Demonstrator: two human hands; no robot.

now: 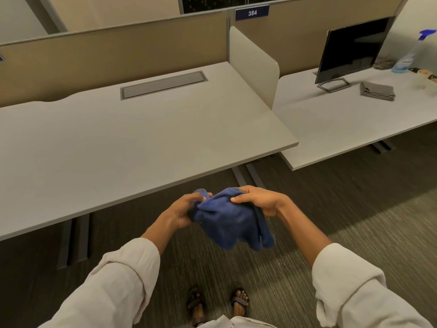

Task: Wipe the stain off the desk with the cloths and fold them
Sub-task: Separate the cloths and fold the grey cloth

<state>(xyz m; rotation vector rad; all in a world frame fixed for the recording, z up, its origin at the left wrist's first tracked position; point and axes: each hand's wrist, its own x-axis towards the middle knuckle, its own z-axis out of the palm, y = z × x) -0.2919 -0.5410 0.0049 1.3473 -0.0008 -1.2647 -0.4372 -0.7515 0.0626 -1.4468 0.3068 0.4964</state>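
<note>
- Low in the middle of the frame, both hands hold a blue cloth [230, 221] in the air, off the desk and above the carpet
- Left hand [183, 209] pinches one bunched corner between thumb and fingers; right hand [257, 201] clamps the other upper edge, thumb on top
- Between and below the hands the cloth hangs crumpled, its lower part drooping toward the bottom of the frame, not spread flat
- Just above the hands runs the front edge of the near desk [142, 143], which fills the left and centre of the frame; no stain shows on it from this view
- At the right of the frame a second desk [331, 129] stands past a divider, bearing a monitor [352, 48], a grey cloth [377, 91] that lies folded, and a spray bottle [411, 53] at the far right edge
- By my reading the step in hand is the folding of the blue cloth: the grey one looks done, and the hands seem to be hunting for corners
- Next move calls for finding two neighbouring corners, pulling the cloth taut so it hangs as a flat sheet, then bringing edge to edge, perhaps with the desk as a surface to square it on
</note>
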